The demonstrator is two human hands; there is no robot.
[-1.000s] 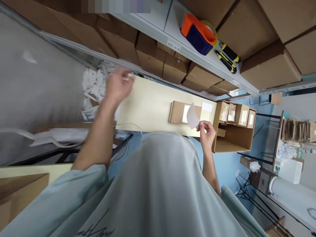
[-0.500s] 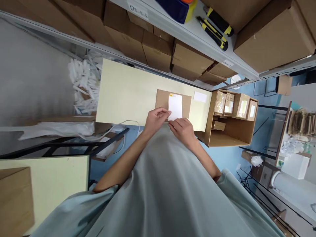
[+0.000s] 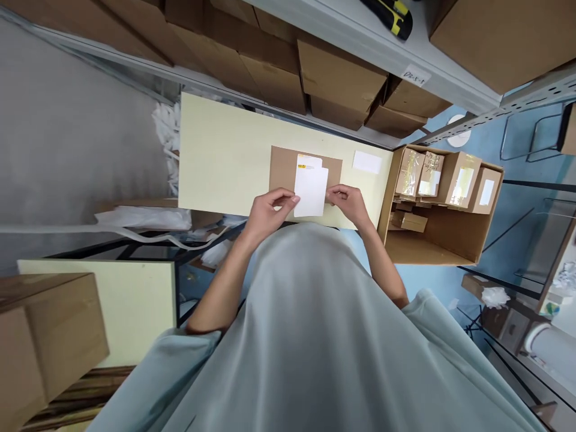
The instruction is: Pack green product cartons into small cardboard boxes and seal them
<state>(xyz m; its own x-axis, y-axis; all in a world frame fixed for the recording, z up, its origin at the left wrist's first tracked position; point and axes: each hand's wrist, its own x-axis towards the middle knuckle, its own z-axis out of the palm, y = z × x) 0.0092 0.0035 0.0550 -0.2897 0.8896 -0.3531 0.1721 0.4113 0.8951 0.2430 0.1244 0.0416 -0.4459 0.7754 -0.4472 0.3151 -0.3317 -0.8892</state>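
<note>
A white sheet (image 3: 310, 195) with a small yellow-orange mark near its top lies over a flat brown cardboard piece (image 3: 282, 168) on the pale yellow table (image 3: 216, 150). The sheet's top edge looks stepped, as if a second layer sits under it. My left hand (image 3: 270, 210) pinches the sheet's lower left edge between thumb and fingers. At the sheet's right side, my right hand (image 3: 350, 203) has its fingers pressed together near the edge; whatever is between them is too small to make out. A white paper slip (image 3: 367, 162) lies right of the cardboard.
An open carton (image 3: 450, 261) holding several small boxes stands at the table's right end. Above the table's far side runs a shelf (image 3: 333, 54) with brown boxes and a yellow-black cutter (image 3: 396, 21). A large box (image 3: 58, 336) sits lower left.
My hands have moved apart, the right one away to the sheet's right side. The sheet now shows a stepped top edge and sits lower on the cardboard. The view has shifted.
</note>
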